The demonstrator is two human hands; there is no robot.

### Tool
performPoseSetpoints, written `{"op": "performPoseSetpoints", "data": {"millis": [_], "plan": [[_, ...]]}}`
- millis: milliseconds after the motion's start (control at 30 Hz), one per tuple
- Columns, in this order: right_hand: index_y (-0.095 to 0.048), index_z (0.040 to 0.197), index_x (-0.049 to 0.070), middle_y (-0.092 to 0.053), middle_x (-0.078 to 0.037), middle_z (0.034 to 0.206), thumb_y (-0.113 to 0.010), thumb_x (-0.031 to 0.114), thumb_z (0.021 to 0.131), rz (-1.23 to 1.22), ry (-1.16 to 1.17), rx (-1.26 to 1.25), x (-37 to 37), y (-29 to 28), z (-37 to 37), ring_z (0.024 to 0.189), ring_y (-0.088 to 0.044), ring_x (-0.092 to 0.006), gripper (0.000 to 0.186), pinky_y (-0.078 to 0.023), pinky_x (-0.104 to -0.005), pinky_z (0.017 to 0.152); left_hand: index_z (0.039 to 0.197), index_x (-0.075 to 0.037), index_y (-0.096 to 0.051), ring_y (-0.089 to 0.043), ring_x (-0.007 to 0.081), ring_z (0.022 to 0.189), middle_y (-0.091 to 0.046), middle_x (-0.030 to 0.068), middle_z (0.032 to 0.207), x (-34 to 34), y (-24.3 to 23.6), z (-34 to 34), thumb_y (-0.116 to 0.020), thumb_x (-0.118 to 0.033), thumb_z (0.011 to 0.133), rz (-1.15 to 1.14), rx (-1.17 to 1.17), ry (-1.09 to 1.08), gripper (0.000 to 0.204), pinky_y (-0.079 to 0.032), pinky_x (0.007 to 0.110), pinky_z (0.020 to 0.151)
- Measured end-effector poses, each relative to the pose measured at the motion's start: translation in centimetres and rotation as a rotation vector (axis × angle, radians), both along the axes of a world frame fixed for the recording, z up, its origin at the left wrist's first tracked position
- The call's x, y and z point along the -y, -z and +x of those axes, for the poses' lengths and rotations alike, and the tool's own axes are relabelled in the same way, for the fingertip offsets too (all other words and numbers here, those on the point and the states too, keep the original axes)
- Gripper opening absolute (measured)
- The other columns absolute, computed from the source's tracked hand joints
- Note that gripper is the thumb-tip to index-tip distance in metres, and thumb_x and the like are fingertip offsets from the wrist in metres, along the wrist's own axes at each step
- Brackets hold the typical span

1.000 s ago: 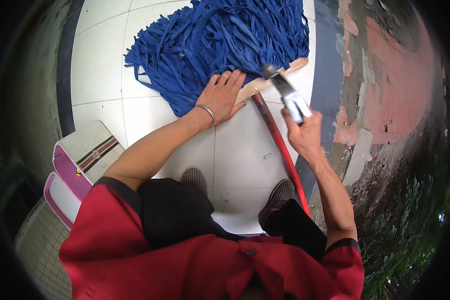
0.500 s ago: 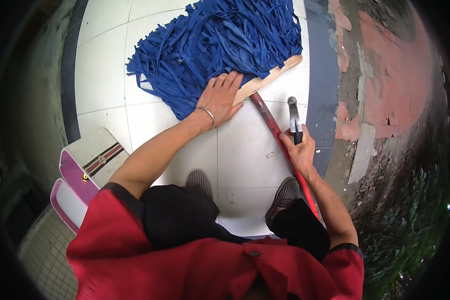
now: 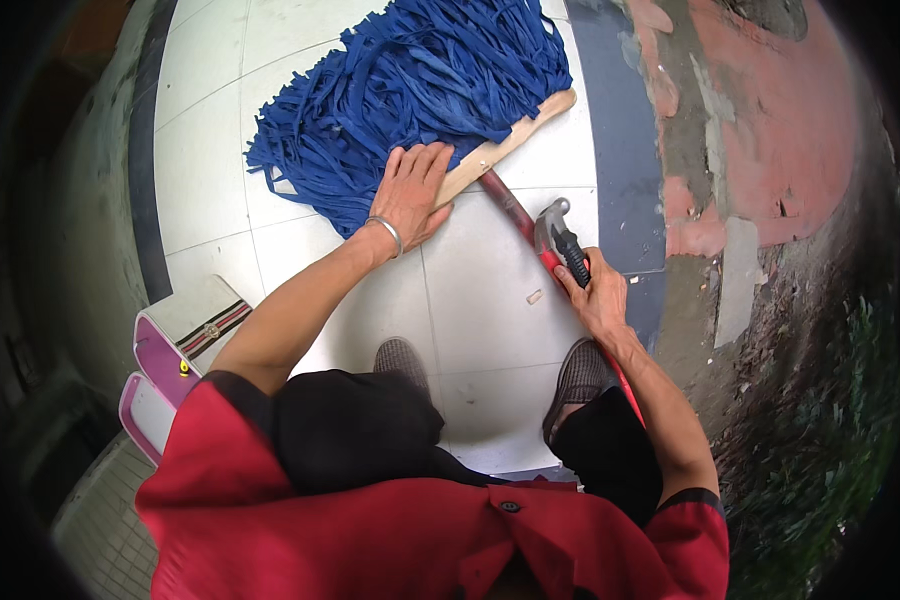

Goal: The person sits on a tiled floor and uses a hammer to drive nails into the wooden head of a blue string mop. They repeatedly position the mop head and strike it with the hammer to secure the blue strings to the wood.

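Observation:
A mop head of blue cloth strips (image 3: pixel 410 90) lies on the tiles, with a pale wooden bar (image 3: pixel 518 138) along its near edge. My left hand (image 3: pixel 408 192) holds the bar's left part, fingers laid over it and the strips, thumb along its near side. From the bar's middle a red pole (image 3: pixel 510 208) runs toward me, its lower part passing behind my right forearm. My right hand (image 3: pixel 600 292) is closed around the black grip of a claw hammer (image 3: pixel 550 222). The hammer's metal head is over the pole, close to the bar; whether it touches is unclear.
A small pale chip (image 3: pixel 534 297) lies on the floor between my feet and the bar. At my left stands a white and pink box-like stool (image 3: pixel 165 350). Dark tile (image 3: pixel 625 150) borders the floor on the right, with rough ground and plants (image 3: pixel 830 440) beyond.
The hammer has swung from nearly upright beside the pole to tilted left over it. The mop and left hand appear slightly further left and higher in view; the left hand keeps its place on the bar.

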State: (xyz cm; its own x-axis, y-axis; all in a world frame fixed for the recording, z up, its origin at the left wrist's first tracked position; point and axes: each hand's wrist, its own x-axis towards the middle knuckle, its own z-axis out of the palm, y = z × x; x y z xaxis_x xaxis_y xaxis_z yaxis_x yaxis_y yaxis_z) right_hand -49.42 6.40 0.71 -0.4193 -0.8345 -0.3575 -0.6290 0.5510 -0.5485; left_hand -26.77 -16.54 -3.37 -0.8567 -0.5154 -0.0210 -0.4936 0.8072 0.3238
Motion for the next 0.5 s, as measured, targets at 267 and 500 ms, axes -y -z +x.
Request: {"op": "performPoseSetpoints", "data": {"millis": [267,500], "plan": [[-0.063,0.089,-0.003,-0.050,-0.003,0.060,-0.070,0.026,0.092,-0.560,-0.020,0.360,8.4,-8.3,1.9,0.055,-0.043,-0.0092,0.030,-0.036,-0.0284,0.049,0.146,0.003,-0.033,-0.033,0.0341,0.136,-0.039,0.0177,0.144,-0.2,0.4,0.0,-0.065,-0.033,0.089,0.001,0.019,-0.024,0.074,-0.020,0.049,0.117],[-0.063,0.084,-0.008,-0.058,-0.022,0.062,-0.066,0.034,0.092,-0.111,-0.083,0.177,9.5,-1.9,2.2,0.054,-0.057,-0.0255,0.042,-0.047,-0.0376,0.056,0.146,0.003,-0.034,-0.034,0.0330,0.138,-0.040,0.0170,0.146,-0.3,0.8,-0.7,-0.065,-0.036,0.090,-0.011,0.000,-0.040,0.075,-0.019,0.049,0.118]]}}
